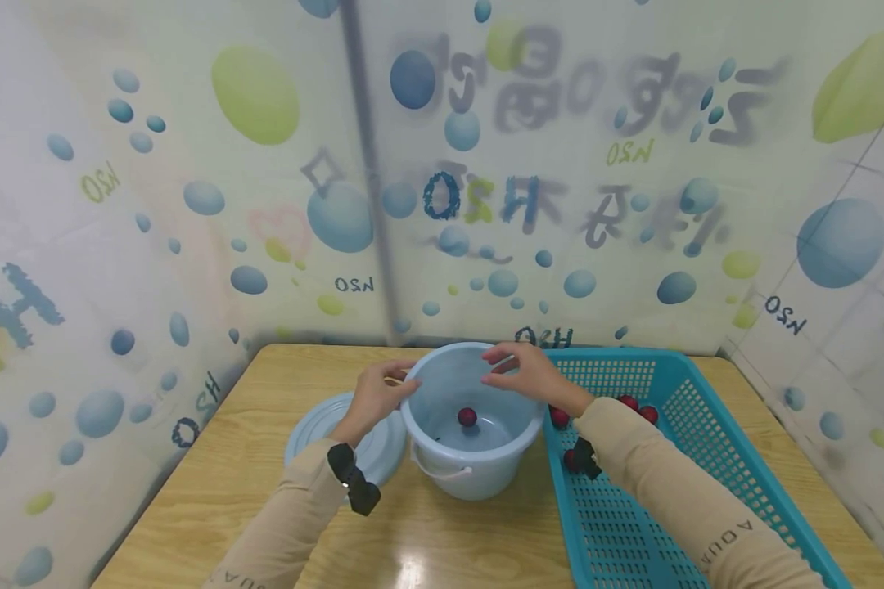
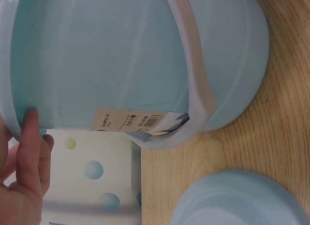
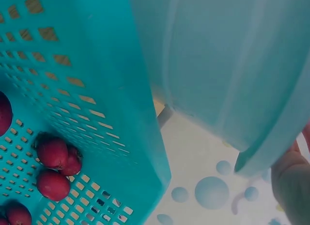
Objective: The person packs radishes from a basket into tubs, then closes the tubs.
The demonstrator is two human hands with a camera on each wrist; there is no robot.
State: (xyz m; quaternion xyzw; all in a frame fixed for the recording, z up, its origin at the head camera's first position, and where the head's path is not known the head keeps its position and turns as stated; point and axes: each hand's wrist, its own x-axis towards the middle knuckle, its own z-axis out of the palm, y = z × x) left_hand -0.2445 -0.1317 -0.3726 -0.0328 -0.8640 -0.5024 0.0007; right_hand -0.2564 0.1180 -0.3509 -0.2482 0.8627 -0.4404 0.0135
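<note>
A light blue bucket [image 1: 479, 481] stands on the table, a single round dark red fruit [image 1: 467, 417] inside it. My left hand [image 1: 376, 397] grips the bucket's left rim, thumb on the inner side and fingers outside, as the left wrist view also shows. Over the right part of the bucket's mouth is my right hand [image 1: 525, 376], its fingers spread loosely with nothing between them. To the right, a blue-green plastic basket [image 1: 604, 540] holds several more red fruits [image 3: 53, 185], seen closely in the right wrist view.
Left of the bucket lies its round blue lid [image 1: 320, 425], partly under my left forearm. The bucket's pale handle [image 2: 196, 80] hangs down its side, near a paper label [image 2: 128, 119]. Behind the wooden table [image 1: 214, 491] is a bubble-patterned curtain [image 1: 302, 204].
</note>
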